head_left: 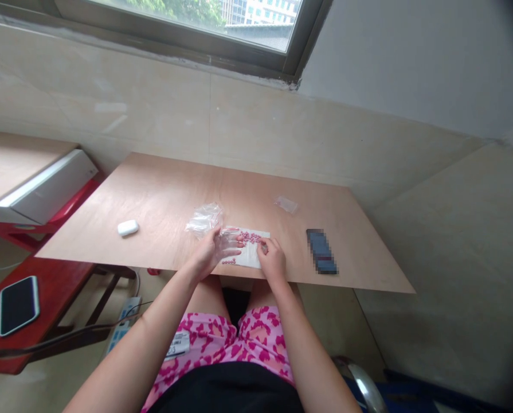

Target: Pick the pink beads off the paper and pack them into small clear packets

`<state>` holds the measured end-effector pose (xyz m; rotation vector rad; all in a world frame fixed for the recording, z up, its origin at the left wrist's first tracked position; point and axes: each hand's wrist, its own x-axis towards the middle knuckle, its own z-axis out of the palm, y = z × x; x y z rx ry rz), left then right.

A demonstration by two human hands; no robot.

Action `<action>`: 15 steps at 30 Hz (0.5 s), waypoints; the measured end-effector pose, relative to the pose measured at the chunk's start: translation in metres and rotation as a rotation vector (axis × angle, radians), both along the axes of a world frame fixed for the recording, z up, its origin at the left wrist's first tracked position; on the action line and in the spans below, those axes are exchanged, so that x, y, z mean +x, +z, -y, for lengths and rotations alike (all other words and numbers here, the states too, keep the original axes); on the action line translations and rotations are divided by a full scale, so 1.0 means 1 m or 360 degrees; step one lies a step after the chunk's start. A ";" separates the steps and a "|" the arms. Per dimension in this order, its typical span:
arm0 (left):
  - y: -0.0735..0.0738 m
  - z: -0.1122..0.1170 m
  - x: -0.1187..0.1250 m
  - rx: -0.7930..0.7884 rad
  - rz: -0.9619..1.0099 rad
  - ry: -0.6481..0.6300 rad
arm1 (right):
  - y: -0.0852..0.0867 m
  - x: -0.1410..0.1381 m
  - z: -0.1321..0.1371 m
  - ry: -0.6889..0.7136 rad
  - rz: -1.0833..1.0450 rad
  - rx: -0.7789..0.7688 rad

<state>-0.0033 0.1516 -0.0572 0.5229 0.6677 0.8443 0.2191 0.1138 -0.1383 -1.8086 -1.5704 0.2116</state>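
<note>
A white sheet (248, 248) carrying several small pink pieces lies on the plywood tabletop (153, 215), near its front edge. My left hand (207, 255) is at the sheet's left end, shut on a crumpled clear plastic bag (203, 219), whose film stretches over the fingers. My right hand (272, 261) rests at the sheet's right side, its fingertips pinched together on the pink pieces. What those fingertips hold is too small to tell. A small clear plastic packet (286, 204) lies farther back on the tabletop.
A white oval case (128, 228) lies left of my hands, and a pixelated dark phone (321, 251) lies to the right. A red bench (45, 287) at the left holds a black-screened phone (19, 306). A power strip (125, 324) sits below the table.
</note>
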 end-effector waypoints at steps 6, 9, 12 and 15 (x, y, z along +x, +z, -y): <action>0.000 0.001 0.000 -0.0017 0.0026 0.0007 | 0.003 -0.002 0.000 0.0025 0.0012 0.0009; 0.002 0.001 -0.001 -0.0033 0.0007 0.0029 | 0.004 -0.002 0.000 0.0003 0.0011 0.0005; 0.004 0.001 -0.001 -0.0033 0.0006 0.0034 | 0.004 -0.001 0.000 -0.0009 -0.0007 0.0002; 0.005 0.001 -0.001 -0.0034 0.0011 0.0026 | 0.003 -0.001 0.000 -0.0004 -0.0031 0.0017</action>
